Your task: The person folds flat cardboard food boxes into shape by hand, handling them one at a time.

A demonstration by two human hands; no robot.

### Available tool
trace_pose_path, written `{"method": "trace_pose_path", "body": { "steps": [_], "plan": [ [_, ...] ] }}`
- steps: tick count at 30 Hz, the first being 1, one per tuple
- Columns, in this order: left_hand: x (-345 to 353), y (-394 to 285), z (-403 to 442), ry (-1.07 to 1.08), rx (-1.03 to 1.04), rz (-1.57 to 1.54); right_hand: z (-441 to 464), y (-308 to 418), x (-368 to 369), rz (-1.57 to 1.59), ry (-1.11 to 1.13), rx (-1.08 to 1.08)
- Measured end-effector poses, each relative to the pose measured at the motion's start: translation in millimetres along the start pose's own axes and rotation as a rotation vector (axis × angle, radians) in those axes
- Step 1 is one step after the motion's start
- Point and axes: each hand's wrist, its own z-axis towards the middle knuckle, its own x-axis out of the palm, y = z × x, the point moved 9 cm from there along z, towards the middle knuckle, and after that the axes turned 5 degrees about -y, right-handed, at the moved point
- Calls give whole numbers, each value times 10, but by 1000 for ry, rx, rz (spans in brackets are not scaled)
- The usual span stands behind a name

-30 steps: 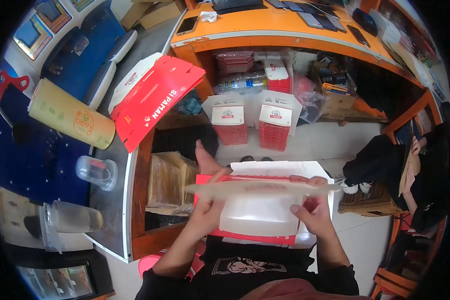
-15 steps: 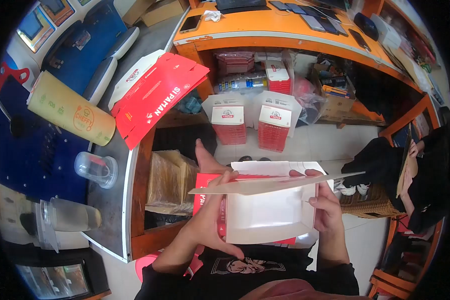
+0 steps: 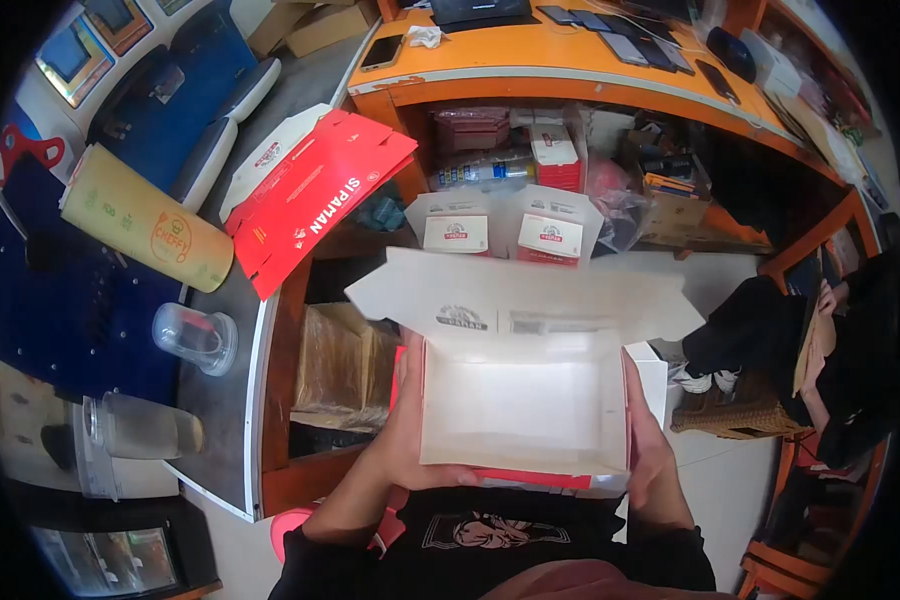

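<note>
A red-and-white paper food box sits between my hands over my lap, its white inside facing me. Its lid flap stands up at the far side, with printing and pointed side tabs. My left hand grips the left wall, thumb along the near edge. Along the right wall my right hand holds it, the fingers partly hidden behind the box. Under and beside the box, a white cardboard piece shows at the right.
Flat red box sheets lie on the grey counter, near a large yellow cup and clear plastic cups. Stacked boxes stand beyond my hands under the orange desk. Another person's hands hold cardboard at the right.
The lid flap has swung up and away, showing its printed face and uncovering more of the box's inside. My hands have shifted to grip the two side walls.
</note>
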Motion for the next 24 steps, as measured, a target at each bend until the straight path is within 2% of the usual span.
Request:
{"method": "trace_pose_path", "body": {
  "steps": [1,3,5,6,7,9,12,14,17,19,21,24],
  "plan": [
    [16,-23,14,-7,-24,-67,-10,27,45,-93,47,-41],
    [74,-115,51,-5,-15,-208,-42,9,61,-460,62,9],
    [67,-154,37,46,53,-172,-77,-86,18,-306,-61,135],
    [75,-190,31,82,102,-110,-78,-93,15,-304,-52,111],
    [75,-186,32,71,67,-177,-79,-100,13,-302,-42,86],
    [91,-211,42,46,-5,-311,-71,-63,54,-444,119,-140],
    [98,-271,78,114,20,-355,-109,-94,70,-325,79,-39],
    [135,-283,62,128,53,-268,-172,-151,1,-177,-123,194],
    [167,-321,128,102,91,-289,-233,-189,-71,-149,-220,299],
    [114,-333,194,67,55,-285,-207,-102,-106,-225,-241,169],
    [-60,-410,229,45,-15,-212,-189,87,-105,-327,-284,-83],
    [-340,-669,362,57,-25,-109,-455,384,-414,-957,-355,-114]
  ]
}}
